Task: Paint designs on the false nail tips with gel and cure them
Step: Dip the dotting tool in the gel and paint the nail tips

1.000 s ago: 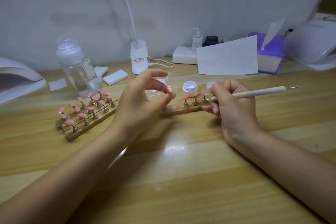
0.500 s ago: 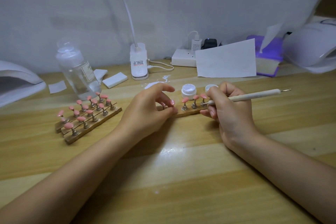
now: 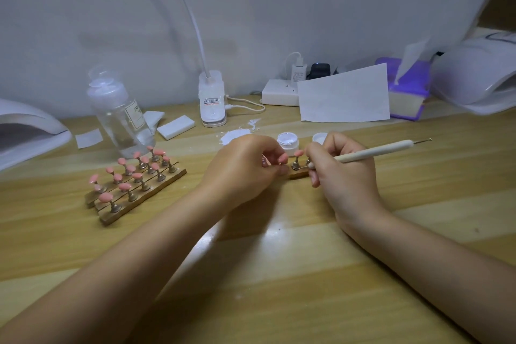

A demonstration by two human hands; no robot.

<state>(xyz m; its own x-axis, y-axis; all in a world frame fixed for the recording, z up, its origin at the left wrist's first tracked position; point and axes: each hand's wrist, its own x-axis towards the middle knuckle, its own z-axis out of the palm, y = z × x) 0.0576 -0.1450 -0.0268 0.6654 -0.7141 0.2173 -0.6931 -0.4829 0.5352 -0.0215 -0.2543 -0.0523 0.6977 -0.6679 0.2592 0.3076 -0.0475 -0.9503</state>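
Near the middle of the bench [image 3: 279,274], a small wooden holder strip [image 3: 298,175] is steadied by the left hand [image 3: 245,167], whose fingers are curled and pinch at a pink nail tip [image 3: 282,158] on it. The right hand [image 3: 343,173] is curled round a dotting pen [image 3: 374,151], its working end held low beside the next pink tip [image 3: 298,152] of the same strip. No painted design can be made out on these tips, so the painting is judged to be at an early stage. Towards the left edge, three more strips with many pink tips [image 3: 134,179] are seen, all plain pink as far as can be told. Just behind the hands an open pot of white gel [image 3: 288,140] is placed. At the far right corner a white curing lamp [image 3: 474,78] is standing, and nothing is seen inside it; curing is judged to be left.
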